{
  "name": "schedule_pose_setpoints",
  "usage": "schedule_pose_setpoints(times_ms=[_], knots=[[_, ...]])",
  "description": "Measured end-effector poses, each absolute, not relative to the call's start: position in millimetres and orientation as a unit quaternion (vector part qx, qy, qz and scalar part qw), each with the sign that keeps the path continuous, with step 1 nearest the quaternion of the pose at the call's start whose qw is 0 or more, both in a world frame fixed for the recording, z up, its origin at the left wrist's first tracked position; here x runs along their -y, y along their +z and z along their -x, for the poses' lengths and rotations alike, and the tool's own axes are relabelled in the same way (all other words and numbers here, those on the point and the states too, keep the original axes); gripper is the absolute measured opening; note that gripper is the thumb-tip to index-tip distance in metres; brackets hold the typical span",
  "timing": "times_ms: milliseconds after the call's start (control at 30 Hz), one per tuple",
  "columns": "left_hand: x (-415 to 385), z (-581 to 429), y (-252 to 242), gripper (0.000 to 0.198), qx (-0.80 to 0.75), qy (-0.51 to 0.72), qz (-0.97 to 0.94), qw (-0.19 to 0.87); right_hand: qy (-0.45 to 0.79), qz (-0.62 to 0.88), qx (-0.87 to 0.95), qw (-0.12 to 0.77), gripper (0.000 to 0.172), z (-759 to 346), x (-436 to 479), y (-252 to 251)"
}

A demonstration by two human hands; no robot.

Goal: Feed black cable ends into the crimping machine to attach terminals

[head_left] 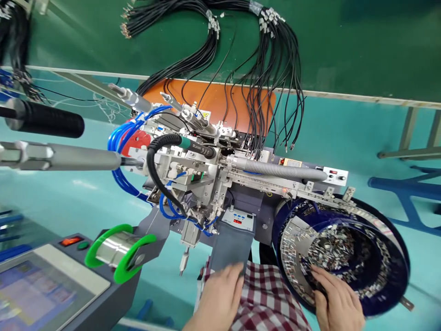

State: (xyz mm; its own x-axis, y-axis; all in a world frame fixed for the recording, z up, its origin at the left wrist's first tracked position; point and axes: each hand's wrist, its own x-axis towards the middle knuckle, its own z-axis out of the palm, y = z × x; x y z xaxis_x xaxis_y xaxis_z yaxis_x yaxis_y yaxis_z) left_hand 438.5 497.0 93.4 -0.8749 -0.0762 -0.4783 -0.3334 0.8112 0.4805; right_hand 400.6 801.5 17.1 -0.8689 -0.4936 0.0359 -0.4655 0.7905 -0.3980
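Note:
My right hand [336, 296] reaches over the near rim of a dark blue vibratory bowl feeder [401, 271]. Its index finger and thumb are apart, close to the small metal connectors [332, 248] in the bowl; the other fingers are partly hidden. My left hand [220, 296] is at the near end of a dark grey controller box [229, 250], just in front of my checked shirt. Its fingers are bent and smeared by motion, and I see nothing held in them. More shiny connectors lie along the bowl's spiral track.
An automatic soldering machine [206, 174] with blue air tubes fills the middle. A solder wire spool [115, 248] and a touchscreen [41, 294] stand left. Bundled black cables [275, 59] hang from the green table [361, 55]. A feed rail [268, 184] joins bowl and machine.

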Motion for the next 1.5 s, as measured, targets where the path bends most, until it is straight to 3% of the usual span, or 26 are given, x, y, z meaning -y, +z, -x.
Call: schedule_pose_setpoints(times_ms=[133, 300, 867, 1500], knots=[[-489.3, -356.8, 81.0, 0.055, -0.898, 0.321, 0.218, 0.206, -0.202, 0.256, -0.945, 0.03, 0.023, -399.5, -799.3, 18.9], [-482.0, -287.4, 58.4, 0.072, -0.908, 0.21, 0.271, 0.24, -0.204, 0.252, -0.945, 0.028, 0.023, -400.0, -799.0, 19.9], [-481.6, -272.4, 47.3, 0.078, -0.927, 0.084, 0.266, 0.25, -0.198, 0.249, -0.947, 0.035, 0.023, -403.9, -802.9, 16.3], [-483.2, -274.9, 48.0, 0.078, -0.932, 0.114, 0.26, 0.227, -0.202, 0.246, -0.948, 0.029, 0.022, -401.1, -800.0, 16.9]])
